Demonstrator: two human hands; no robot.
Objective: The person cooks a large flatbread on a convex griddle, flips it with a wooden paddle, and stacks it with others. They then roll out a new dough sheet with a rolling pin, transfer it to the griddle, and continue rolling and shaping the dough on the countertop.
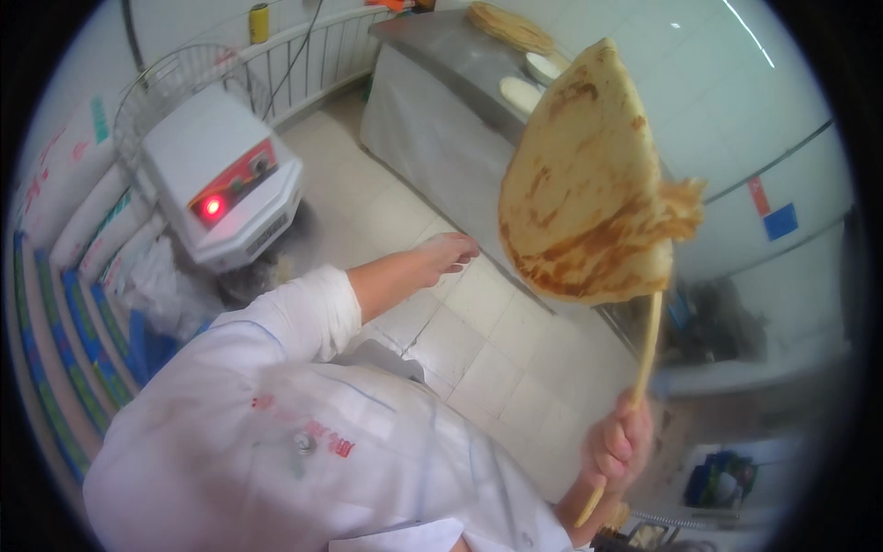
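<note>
My right hand (617, 441), at the lower right, is closed around a long thin wooden stick (648, 345). At the stick's upper end hangs a large browned flatbread (579, 186), folded over, with a ragged torn piece sticking out at its right side. How the stick meets the bread is hidden behind the bread. My left hand (448, 257) is held out over the tiled floor with its fingers loosely bent, apart from the bread, and nothing shows in it.
A covered metal-topped table (441, 41) holds a stack of flatbreads (510, 26), a white bowl (543, 67) and a pale round of dough or bread (521, 95). A white machine (214, 159) with a lit red lamp stands left, beside stacked sacks (90, 221).
</note>
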